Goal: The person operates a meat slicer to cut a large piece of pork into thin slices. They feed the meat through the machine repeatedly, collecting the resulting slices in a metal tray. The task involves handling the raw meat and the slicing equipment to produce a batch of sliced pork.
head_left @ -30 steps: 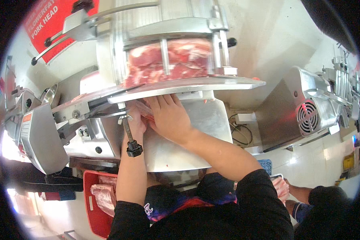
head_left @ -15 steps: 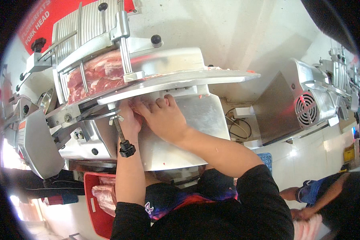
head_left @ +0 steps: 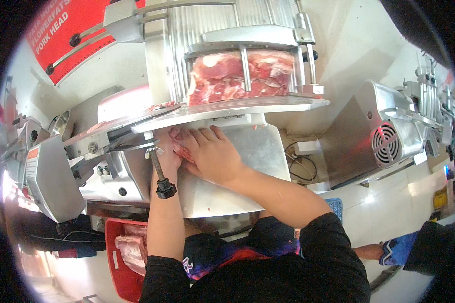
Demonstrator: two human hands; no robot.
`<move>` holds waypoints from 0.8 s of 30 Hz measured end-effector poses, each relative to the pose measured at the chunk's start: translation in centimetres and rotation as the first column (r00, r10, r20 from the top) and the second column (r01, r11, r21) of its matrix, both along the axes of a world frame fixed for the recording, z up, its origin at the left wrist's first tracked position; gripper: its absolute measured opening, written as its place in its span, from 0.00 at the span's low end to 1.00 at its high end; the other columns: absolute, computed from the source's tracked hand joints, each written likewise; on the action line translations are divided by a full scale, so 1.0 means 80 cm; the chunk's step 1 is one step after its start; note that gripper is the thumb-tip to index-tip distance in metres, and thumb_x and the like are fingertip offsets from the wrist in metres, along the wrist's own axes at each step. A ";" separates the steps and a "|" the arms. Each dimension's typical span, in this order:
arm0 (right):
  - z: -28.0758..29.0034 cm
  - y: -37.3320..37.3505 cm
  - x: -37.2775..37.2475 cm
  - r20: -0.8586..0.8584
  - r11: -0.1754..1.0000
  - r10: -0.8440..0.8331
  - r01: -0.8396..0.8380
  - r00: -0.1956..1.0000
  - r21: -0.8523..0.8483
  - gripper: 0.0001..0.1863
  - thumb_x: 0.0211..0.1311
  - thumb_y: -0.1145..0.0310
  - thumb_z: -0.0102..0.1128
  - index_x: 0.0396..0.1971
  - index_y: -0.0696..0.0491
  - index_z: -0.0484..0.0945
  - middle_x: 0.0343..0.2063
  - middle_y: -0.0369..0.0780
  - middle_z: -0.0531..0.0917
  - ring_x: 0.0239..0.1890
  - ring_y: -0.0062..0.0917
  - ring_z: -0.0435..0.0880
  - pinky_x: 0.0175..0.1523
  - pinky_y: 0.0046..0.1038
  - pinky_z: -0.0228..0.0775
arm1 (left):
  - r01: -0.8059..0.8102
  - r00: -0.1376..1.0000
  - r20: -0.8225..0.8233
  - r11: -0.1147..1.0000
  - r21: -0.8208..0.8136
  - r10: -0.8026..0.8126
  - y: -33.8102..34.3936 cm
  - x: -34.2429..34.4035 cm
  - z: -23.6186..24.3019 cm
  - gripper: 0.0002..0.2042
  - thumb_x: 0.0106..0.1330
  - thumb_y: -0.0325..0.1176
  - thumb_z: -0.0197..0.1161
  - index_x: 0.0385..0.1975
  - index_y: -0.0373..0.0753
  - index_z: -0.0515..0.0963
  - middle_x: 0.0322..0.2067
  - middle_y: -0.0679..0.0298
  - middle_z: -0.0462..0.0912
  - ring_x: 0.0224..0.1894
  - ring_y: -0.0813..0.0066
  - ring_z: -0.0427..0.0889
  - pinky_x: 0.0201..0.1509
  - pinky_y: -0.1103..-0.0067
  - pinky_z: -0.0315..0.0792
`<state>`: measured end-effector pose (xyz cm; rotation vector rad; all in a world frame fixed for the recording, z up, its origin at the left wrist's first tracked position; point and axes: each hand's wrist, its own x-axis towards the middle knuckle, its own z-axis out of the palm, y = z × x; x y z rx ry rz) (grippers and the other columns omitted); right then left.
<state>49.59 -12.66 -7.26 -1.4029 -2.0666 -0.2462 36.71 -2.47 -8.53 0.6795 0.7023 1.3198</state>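
Observation:
A metal meat slicer stands in front of me, its carriage holding a block of raw red meat with pale fat (head_left: 242, 76) under bars and a clamp. Beneath the slicer's long plate edge, my left hand (head_left: 168, 154) and my right hand (head_left: 212, 154) come together over the metal receiving tray (head_left: 260, 156). Between them shows a bit of red sliced meat (head_left: 183, 150), with both hands closed around it. The right hand's fingers curl over from the right side. Most of the left fingers are hidden under the plate and behind the right hand.
A threaded rod with a black knob (head_left: 166, 188) hangs beside my left forearm. A red crate (head_left: 111, 252) of meat chunks stands low left. Another slicer (head_left: 389, 136) sits at the right, and a person's arm (head_left: 369, 251) shows at the lower right.
The carriage with the meat block has slid to the right across the slicer. My hands have stayed under the plate, and more red meat shows between them. The person at lower right has shifted.

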 end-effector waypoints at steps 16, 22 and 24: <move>-0.001 0.021 -0.002 0.020 0.999 -0.042 0.042 0.999 0.000 0.47 0.49 0.57 0.69 0.68 0.59 0.59 0.61 0.52 0.70 0.58 0.49 0.75 0.69 0.51 0.58 | 0.008 0.999 -0.047 0.998 0.058 -0.005 -0.017 0.010 0.014 0.13 0.71 0.33 0.59 0.52 0.37 0.75 0.45 0.63 0.83 0.46 0.69 0.83 0.49 0.73 0.78; -0.009 0.001 0.000 0.173 0.995 -0.092 0.095 0.981 -0.009 0.33 0.56 0.56 0.64 0.60 0.56 0.71 0.54 0.49 0.76 0.52 0.43 0.81 0.66 0.51 0.61 | -0.005 0.999 -0.049 0.998 -0.064 0.002 -0.018 0.013 0.022 0.09 0.71 0.33 0.59 0.46 0.39 0.74 0.33 0.67 0.79 0.35 0.73 0.80 0.42 0.77 0.77; -0.007 -0.008 0.004 0.194 0.993 -0.050 0.069 0.980 -0.095 0.26 0.57 0.56 0.63 0.52 0.55 0.78 0.48 0.47 0.81 0.49 0.40 0.82 0.66 0.51 0.61 | 0.115 0.989 -0.078 0.988 -0.101 -0.123 -0.001 -0.006 0.000 0.05 0.71 0.34 0.59 0.41 0.41 0.74 0.28 0.69 0.74 0.29 0.76 0.76 0.36 0.78 0.74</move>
